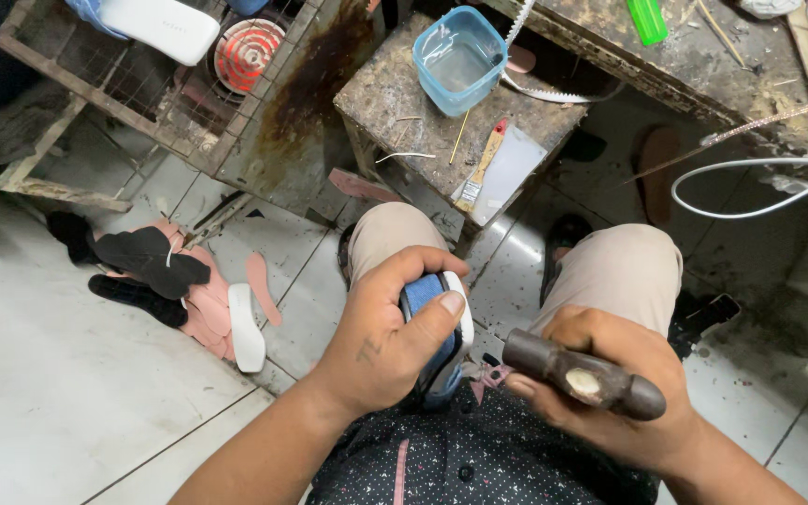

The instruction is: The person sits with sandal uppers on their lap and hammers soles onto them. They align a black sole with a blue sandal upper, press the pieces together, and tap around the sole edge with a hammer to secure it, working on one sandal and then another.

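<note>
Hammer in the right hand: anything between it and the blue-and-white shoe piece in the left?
Nothing visible. The hammer lies in the right hand beside the blue-and-white shoe piece, which the left hand grips over the lap. Only a bare gap separates them.

I see a blue shoe piece with a white sole edge just below the middle of the frame, standing roughly on end over the lap, its white rim facing right and its blue face partly covered by the thumb and fingers gripping it. To its right, in the lower right of the frame, a dark wooden handle lies slanted, its rounded butt end pointing lower right, with a pale chipped spot on its side.
</note>
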